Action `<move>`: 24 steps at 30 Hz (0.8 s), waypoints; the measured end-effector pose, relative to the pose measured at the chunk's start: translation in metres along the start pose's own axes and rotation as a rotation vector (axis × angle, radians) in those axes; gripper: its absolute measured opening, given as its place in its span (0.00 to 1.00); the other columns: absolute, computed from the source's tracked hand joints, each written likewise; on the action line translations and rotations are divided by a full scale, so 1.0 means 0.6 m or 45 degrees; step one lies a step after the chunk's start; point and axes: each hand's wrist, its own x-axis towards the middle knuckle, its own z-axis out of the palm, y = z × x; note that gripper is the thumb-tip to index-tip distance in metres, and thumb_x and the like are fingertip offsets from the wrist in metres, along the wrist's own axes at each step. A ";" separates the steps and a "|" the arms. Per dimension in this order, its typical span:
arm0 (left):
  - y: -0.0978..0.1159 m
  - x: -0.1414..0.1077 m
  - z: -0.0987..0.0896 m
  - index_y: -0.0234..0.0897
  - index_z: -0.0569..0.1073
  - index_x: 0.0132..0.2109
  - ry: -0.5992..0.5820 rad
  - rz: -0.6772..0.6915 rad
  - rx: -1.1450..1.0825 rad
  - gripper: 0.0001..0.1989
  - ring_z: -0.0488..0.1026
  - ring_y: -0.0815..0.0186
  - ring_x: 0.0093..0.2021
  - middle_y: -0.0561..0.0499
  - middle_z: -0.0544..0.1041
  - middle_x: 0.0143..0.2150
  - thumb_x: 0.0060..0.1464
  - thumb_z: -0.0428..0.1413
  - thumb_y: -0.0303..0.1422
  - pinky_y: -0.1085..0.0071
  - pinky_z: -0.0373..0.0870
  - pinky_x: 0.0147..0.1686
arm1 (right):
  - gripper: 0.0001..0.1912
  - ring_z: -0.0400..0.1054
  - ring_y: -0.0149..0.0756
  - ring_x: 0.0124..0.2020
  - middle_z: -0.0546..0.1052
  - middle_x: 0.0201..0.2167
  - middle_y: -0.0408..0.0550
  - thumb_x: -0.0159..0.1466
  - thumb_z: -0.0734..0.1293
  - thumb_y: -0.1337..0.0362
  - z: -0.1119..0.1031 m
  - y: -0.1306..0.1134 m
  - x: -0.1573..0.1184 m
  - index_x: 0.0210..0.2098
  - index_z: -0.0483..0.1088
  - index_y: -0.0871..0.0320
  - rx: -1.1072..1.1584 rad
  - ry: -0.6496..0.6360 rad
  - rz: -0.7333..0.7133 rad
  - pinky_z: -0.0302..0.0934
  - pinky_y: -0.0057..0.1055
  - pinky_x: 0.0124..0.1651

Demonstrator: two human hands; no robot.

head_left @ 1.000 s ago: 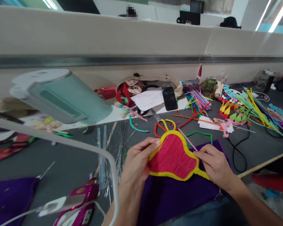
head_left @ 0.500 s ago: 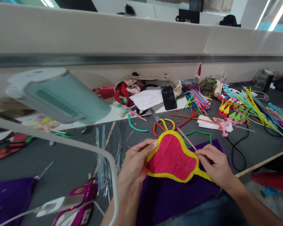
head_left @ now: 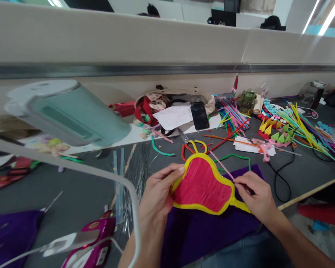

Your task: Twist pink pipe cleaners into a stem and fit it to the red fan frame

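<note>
A red hand fan (head_left: 203,184) with a fuzzy yellow rim and short yellow handle is tilted in front of me, apparently made of pipe cleaners. My left hand (head_left: 160,188) grips its left edge, thumb on the front face. At the other side, my right hand (head_left: 255,193) pinches the lower end of a pink pipe cleaner (head_left: 223,166). The fan's handle runs beneath that hand, and its tip is hidden; whether the lower fingers grip it, I cannot tell. Just beyond the fan lie yellow-and-red-handled scissors (head_left: 197,146), partly covered by it. Purple felt (head_left: 201,238) lies underneath.
A lamp (head_left: 80,111) on a curved white arm hangs at the left. Behind are a phone (head_left: 199,115), paper and a cloth bag. Bundles of pipe cleaners (head_left: 234,113), a pink glue gun (head_left: 265,150) with a black cord, and a green jar (head_left: 247,101) are at the right.
The fan and both hands have shifted very slightly, the fan a little up and to the left. Both grips look the same.
</note>
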 end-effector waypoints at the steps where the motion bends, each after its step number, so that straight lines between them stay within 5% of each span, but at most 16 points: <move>1: -0.001 0.000 0.000 0.32 0.78 0.25 0.002 0.002 -0.006 0.16 0.71 0.71 0.23 0.53 0.77 0.23 0.20 0.70 0.27 0.80 0.66 0.23 | 0.09 0.65 0.31 0.27 0.71 0.26 0.45 0.63 0.61 0.72 0.000 -0.001 0.000 0.36 0.73 0.58 0.006 -0.003 -0.009 0.59 0.26 0.29; 24: -0.003 0.005 0.002 0.32 0.78 0.25 0.037 0.024 -0.036 0.17 0.71 0.72 0.24 0.54 0.77 0.23 0.20 0.70 0.28 0.80 0.66 0.24 | 0.10 0.66 0.32 0.29 0.72 0.28 0.47 0.63 0.61 0.72 -0.005 -0.009 0.001 0.39 0.73 0.59 0.025 -0.027 0.000 0.59 0.27 0.30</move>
